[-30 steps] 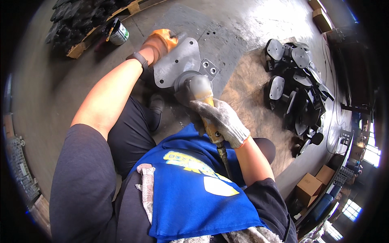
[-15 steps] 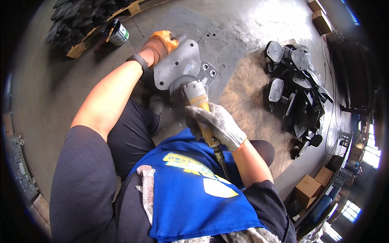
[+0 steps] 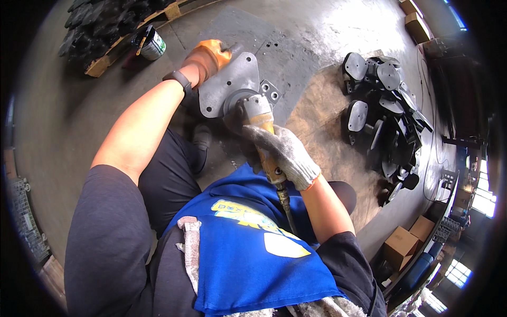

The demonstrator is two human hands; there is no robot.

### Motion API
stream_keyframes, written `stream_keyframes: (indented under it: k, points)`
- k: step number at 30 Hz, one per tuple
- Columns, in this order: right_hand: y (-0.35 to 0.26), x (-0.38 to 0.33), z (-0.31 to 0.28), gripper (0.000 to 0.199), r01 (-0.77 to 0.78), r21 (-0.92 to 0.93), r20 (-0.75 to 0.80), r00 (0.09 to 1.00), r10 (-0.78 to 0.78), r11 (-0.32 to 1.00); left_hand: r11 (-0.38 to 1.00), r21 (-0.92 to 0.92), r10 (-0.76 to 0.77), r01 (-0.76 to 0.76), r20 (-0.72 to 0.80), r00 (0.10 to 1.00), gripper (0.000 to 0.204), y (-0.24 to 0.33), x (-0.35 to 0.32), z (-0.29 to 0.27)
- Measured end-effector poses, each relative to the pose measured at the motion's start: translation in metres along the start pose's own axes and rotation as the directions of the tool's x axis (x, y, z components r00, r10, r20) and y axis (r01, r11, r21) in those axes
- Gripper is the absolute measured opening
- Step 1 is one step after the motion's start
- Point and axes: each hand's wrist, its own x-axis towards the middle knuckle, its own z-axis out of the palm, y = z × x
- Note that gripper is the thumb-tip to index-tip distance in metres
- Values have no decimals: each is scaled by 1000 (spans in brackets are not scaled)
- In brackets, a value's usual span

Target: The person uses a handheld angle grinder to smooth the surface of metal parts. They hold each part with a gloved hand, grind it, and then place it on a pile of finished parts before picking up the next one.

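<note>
Tin: a small can (image 3: 151, 44) stands on the concrete floor (image 3: 63, 105) at the far left, beside a wooden pallet (image 3: 100, 64) stacked with dark cast parts.
My left hand (image 3: 210, 55): in an orange glove, with a black band at the wrist. My fingers are curled shut over the far upper edge of the grey metal plate (image 3: 228, 80), gripping it.
Plate: it sits on the floor right ahead of my knees, tilted up toward me. It is roughly oval with small holes through it, and its long axis runs from lower left to upper right. A smaller bracket (image 3: 269, 90) with bolt holes shows at its right edge.
Grinder (image 3: 257, 117): an angle grinder with a yellow body. Its long axis runs from my lap up and slightly left to the plate, head end pointing away from me. The head touches the lower right part of the plate. A hose or cable leaves its rear end toward my blue apron (image 3: 253, 253).
My right hand (image 3: 285, 153): in a grey knit glove, fingers wrapped tight around the grinder's body, just behind the head.
Right side: a heap of dark metal parts (image 3: 383, 113) lies on the floor, well apart from the plate. Cardboard boxes (image 3: 409, 240) stand nearer, at lower right.
</note>
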Motion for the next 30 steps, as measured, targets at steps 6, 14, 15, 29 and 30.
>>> stream_keyframes:
  k: [6,14,15,29,30]
  points:
    - [19,9,0,40,-6,-46,-17,1000,5,999,1000,21,-7,7,3,1000,52,3,-1,0]
    - [18,8,-3,40,27,55,36,999,-29,998,1000,-29,11,-10,14,1000,49,5,-2,-2]
    - [18,10,-3,41,18,29,22,1000,-19,999,1000,-24,11,-11,7,1000,49,5,-2,-3]
    - [10,12,-7,37,22,108,-32,999,-19,994,995,-89,37,-49,-132,991,34,-4,2,10]
    - [12,13,-8,36,16,99,-66,998,-10,995,996,-80,36,-46,-123,992,34,-2,0,9]
